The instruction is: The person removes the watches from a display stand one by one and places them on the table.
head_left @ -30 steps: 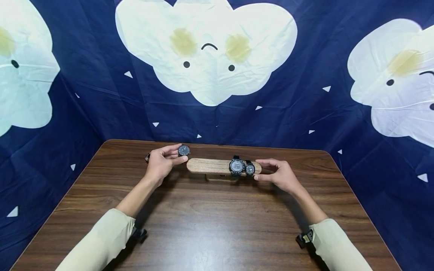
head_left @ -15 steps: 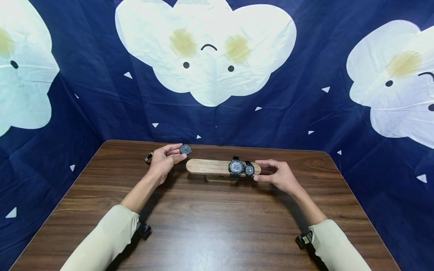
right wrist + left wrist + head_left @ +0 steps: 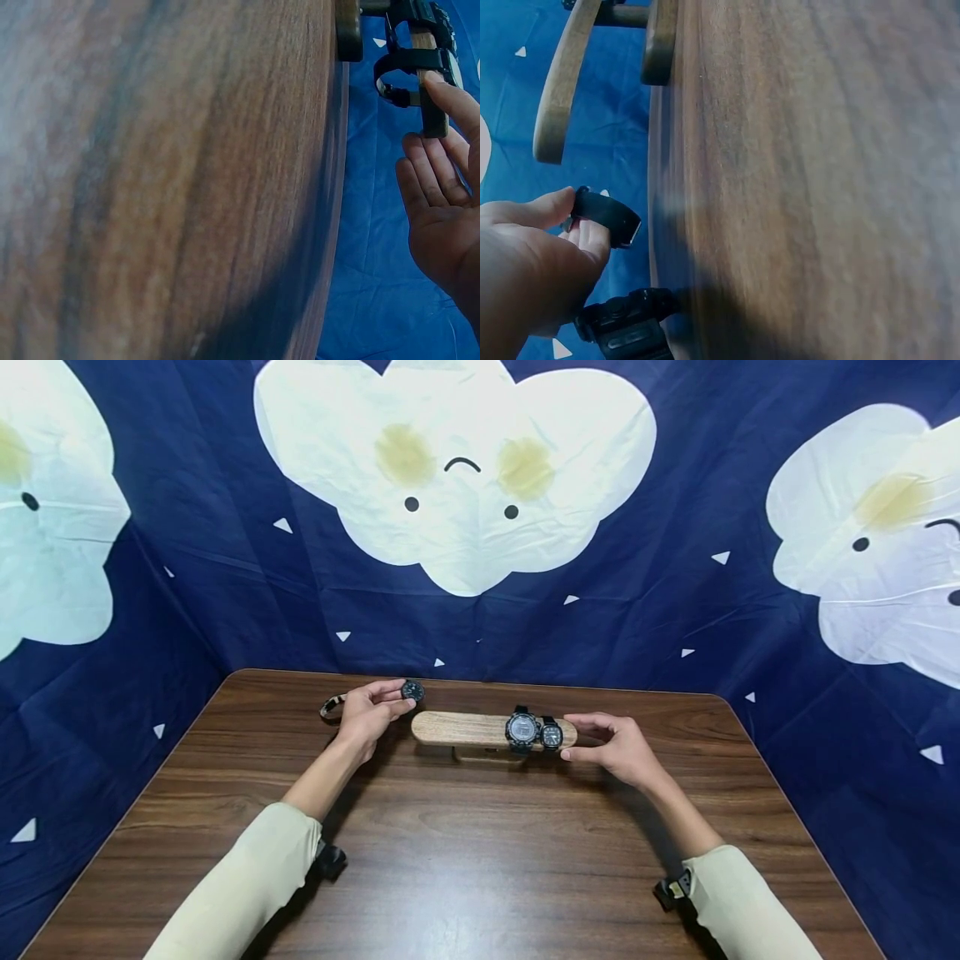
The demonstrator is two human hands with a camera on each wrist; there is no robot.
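Note:
My left hand [image 3: 365, 717] pinches a dark-faced wristwatch [image 3: 412, 692] between thumb and fingers, just off the left end of a wooden watch stand [image 3: 459, 727]. In the left wrist view its black strap [image 3: 609, 214] curves beyond the fingertips, apart from the wooden bar [image 3: 555, 112]. My right hand [image 3: 621, 745] holds the stand's right end, thumb on the near side. Two black watches hang on the bar near that end: a large round one [image 3: 522, 728] and a smaller squarish one [image 3: 552, 735]. The right wrist view shows a strap [image 3: 409, 60] looped round the bar beside my thumb.
Another watch [image 3: 330, 709] lies on the brown wooden table [image 3: 465, 843], left of my left hand and partly hidden by it. Behind the table's far edge hangs a blue cloth [image 3: 480, 635] with white clouds.
My left hand has shifted slightly right with the watch and turned a little, uncovering more of the watch lying on the table. My right hand and the stand have stayed put.

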